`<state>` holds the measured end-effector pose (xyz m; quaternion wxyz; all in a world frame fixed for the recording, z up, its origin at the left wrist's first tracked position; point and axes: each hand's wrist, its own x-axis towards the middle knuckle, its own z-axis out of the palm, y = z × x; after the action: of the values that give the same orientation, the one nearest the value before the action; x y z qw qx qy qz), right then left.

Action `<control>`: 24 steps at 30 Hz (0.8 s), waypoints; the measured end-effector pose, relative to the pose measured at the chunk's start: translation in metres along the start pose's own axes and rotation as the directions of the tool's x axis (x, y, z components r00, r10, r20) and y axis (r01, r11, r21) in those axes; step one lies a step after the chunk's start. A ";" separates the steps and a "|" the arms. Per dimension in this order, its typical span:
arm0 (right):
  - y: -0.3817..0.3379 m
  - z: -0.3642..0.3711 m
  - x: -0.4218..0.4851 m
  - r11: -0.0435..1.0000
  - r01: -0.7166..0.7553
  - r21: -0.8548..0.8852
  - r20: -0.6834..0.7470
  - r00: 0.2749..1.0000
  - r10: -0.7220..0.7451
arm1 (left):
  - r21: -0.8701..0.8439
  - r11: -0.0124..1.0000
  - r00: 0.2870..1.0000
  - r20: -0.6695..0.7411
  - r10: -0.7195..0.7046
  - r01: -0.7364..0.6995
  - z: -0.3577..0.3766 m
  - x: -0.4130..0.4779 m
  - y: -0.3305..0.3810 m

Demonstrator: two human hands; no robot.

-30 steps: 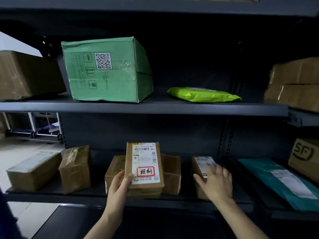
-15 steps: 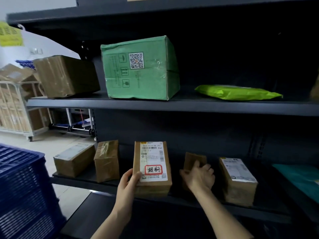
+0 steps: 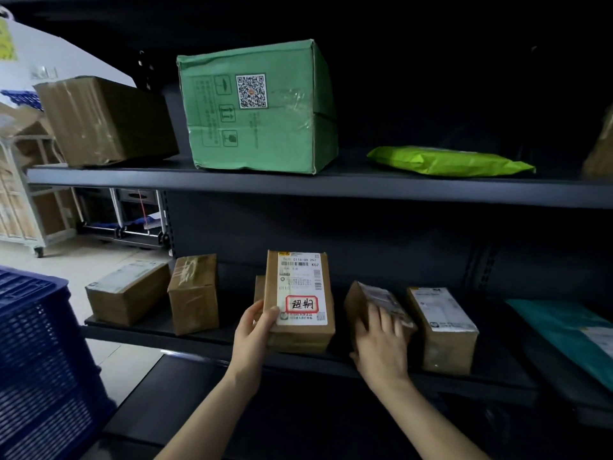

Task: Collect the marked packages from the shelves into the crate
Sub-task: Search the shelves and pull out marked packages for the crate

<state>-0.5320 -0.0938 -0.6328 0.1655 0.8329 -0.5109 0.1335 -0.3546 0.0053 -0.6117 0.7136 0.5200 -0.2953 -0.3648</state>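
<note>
The blue crate [image 3: 33,360] stands nearest, at lower left. The left hand [image 3: 253,333] grips the marked package [image 3: 300,293], held upright at the front of the lower shelf [image 3: 139,335], its red-boxed stamp facing out. The right hand [image 3: 381,343] lies over a tilted brown box [image 3: 360,302] just beside it; through the blur I cannot tell whether it grips. Farther up, a green carton [image 3: 258,107] sits on the upper shelf [image 3: 365,190].

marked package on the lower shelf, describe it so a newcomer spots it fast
Find the green box on the upper shelf, then drop to the lower shelf beneath it. The left hand grips a brown package upright there. Only its white label carries a red-framed handwritten stamp.
</note>
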 end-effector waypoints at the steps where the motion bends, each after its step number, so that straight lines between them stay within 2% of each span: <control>1: -0.002 0.003 -0.003 0.999 0.025 0.027 -0.021 0.999 -0.025 | 0.002 1.000 1.000 0.001 0.004 -0.004 0.000 0.001 0.000; 5: -0.002 0.007 -0.011 0.990 0.020 0.139 -0.129 0.992 -0.002 | -0.005 1.000 1.000 -0.008 0.006 -0.006 -0.002 0.002 -0.001; 7: 0.004 0.006 -0.004 0.964 -0.063 0.257 -0.177 0.978 0.111 | -0.014 1.000 1.000 -0.021 0.004 -0.004 -0.003 0.003 -0.003; 8: 0.008 0.005 0.000 0.936 -0.146 0.320 -0.162 0.965 0.206 | -0.014 1.000 1.000 -0.024 0.003 -0.004 -0.003 0.004 -0.003; 10: 0.018 0.003 0.011 0.850 -0.333 0.408 0.012 0.933 0.360 | -0.010 1.000 1.000 -0.021 0.005 -0.005 -0.004 0.004 -0.005; 12: 0.024 0.002 0.015 0.774 -0.422 0.472 0.139 0.903 0.407 | -0.007 1.000 1.000 -0.015 0.010 -0.010 -0.006 0.003 -0.006; 15: 0.023 0.006 0.008 0.693 -0.423 0.584 0.131 0.892 0.434 | -0.007 1.000 1.000 -0.009 0.019 -0.019 -0.007 0.002 -0.006; 20: 0.013 0.018 -0.015 0.656 -0.328 0.679 -0.084 0.854 0.514 | -0.005 1.000 1.000 0.006 0.031 -0.031 -0.007 -0.001 -0.006; 24: 0.011 0.014 -0.020 0.655 -0.342 0.674 -0.057 0.860 0.508 | 0.002 0.999 0.999 0.008 0.035 -0.035 -0.007 -0.002 -0.005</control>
<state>-0.5498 -0.0877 -0.6519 -0.1054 0.6709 -0.5912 0.4350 -0.3518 0.0098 -0.6188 0.7182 0.5141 -0.3077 -0.3540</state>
